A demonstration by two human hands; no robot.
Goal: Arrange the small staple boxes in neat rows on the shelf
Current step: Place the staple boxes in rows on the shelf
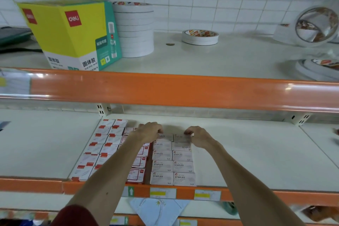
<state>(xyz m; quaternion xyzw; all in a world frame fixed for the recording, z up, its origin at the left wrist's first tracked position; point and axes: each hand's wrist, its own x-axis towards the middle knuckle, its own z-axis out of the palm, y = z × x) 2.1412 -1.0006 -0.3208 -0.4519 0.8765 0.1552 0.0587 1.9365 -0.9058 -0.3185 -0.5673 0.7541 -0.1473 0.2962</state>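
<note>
White staple boxes (172,161): back 2 in L+R fingers (161,131).

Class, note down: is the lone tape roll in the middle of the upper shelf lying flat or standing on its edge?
Lying flat. The tape roll rests on the upper shelf with its hole facing upward.
</note>
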